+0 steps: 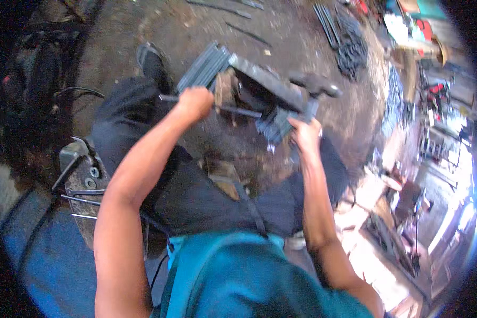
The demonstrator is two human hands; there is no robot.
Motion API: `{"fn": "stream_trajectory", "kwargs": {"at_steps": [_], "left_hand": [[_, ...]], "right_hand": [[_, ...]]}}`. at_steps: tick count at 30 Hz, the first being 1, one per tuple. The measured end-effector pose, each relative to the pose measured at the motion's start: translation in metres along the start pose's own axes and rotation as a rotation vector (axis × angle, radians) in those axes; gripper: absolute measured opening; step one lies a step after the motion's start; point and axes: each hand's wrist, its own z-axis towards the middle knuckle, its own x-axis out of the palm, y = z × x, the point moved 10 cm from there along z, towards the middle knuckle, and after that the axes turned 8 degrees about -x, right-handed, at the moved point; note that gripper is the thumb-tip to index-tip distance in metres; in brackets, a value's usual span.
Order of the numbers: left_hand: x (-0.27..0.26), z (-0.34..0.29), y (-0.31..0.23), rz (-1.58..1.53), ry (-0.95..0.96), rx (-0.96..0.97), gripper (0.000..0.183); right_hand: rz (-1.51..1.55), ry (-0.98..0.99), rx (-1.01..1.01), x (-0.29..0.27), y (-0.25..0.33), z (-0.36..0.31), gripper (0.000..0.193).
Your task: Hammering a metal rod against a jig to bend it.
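My left hand (pixel 196 103) is closed around a thin metal rod (pixel 241 112), which sticks out on both sides of the fist. In my right hand (pixel 306 134) is the handle of a hammer; the hammer's head (pixel 316 85) is raised near the right end of a long heavy metal bar (pixel 267 82). The rod's right end lies below that bar, beside a stack of grey metal pieces (pixel 275 126). Beyond my left hand, a bundle of grey bars (pixel 204 66) rests against a wooden block (pixel 225 89). Motion blurs the hammer and the right fingers.
A worn bench (pixel 82 175) by my left thigh carries metal rings, a spanner and rods. Loose rods (pixel 249 33) lie on the dirt floor ahead. A dark heap (pixel 351 53) sits at the far right, with cluttered tools and scrap beyond. My legs spread around the work.
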Motion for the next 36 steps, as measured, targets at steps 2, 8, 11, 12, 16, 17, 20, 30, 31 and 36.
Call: {"fn": "stream_trajectory", "kwargs": {"at_steps": [2,8,11,12,16,17,20,30,31,36], "left_hand": [[0.008,-0.001,-0.006,-0.168,0.045,0.012,0.025],[-0.039,-0.03,-0.057,-0.262,0.025,0.123,0.054],[-0.048,-0.027,-0.053,-0.376,-0.026,0.099,0.051],[-0.045,-0.02,-0.045,-0.336,-0.044,0.055,0.047],[-0.033,-0.012,-0.032,-0.265,-0.116,0.03,0.044],[-0.029,-0.008,-0.033,-0.264,-0.116,0.035,0.044],[-0.028,-0.012,-0.041,-0.267,-0.122,0.051,0.045],[-0.048,-0.007,-0.052,-0.39,-0.185,0.047,0.057],[-0.041,-0.006,-0.044,-0.358,-0.174,0.016,0.057],[-0.036,-0.001,-0.038,-0.359,-0.16,0.019,0.056]], "right_hand": [[-0.155,-0.08,-0.13,-0.037,0.091,-0.006,0.013],[0.183,-0.18,-0.803,-0.152,0.317,-0.065,0.011],[0.315,0.177,-1.006,-0.153,0.376,-0.089,0.008],[0.343,0.221,-1.062,-0.15,0.382,-0.095,0.011],[0.245,-0.053,-0.81,-0.081,0.225,-0.056,0.01],[0.107,-0.198,-0.317,-0.051,0.151,-0.056,0.013],[-0.188,0.027,0.032,-0.001,-0.008,-0.005,0.017],[0.253,-0.145,-0.711,-0.167,0.288,-0.086,0.02],[0.288,-0.182,-0.871,-0.174,0.32,-0.097,0.011],[0.017,-0.149,-1.17,-0.108,0.225,-0.067,0.015]]}}
